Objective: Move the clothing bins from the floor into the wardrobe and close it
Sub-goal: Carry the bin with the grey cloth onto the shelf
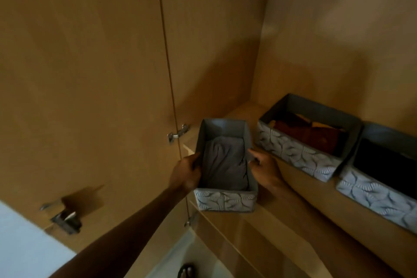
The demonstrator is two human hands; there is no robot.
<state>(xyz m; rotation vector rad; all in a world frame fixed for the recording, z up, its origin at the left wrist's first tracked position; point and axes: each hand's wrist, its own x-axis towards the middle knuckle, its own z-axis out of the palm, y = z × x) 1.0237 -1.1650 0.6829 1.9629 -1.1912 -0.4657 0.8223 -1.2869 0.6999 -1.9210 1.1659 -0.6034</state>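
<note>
A narrow grey fabric bin (pixel 225 201) with a pale leaf pattern holds folded grey cloth and sits at the left end of the wardrobe shelf (pixel 300 189). My left hand (pixel 187 171) grips its left wall, fingers curled over the rim. On the right wall, my right hand (pixel 264 167) pinches the rim. A second patterned bin (pixel 295 149) with brown and orange clothes stands to the right on the same shelf. A third bin (pixel 379 196) with dark clothes is at the far right, partly cut off.
The open wardrobe door (pixel 79 97) hangs on the left, with hinges (pixel 178 134) at the wardrobe side and a metal handle (pixel 63 216) lower down. A lower shelf front (pixel 237 244) shows beneath. Pale floor (pixel 27 248) lies at bottom left.
</note>
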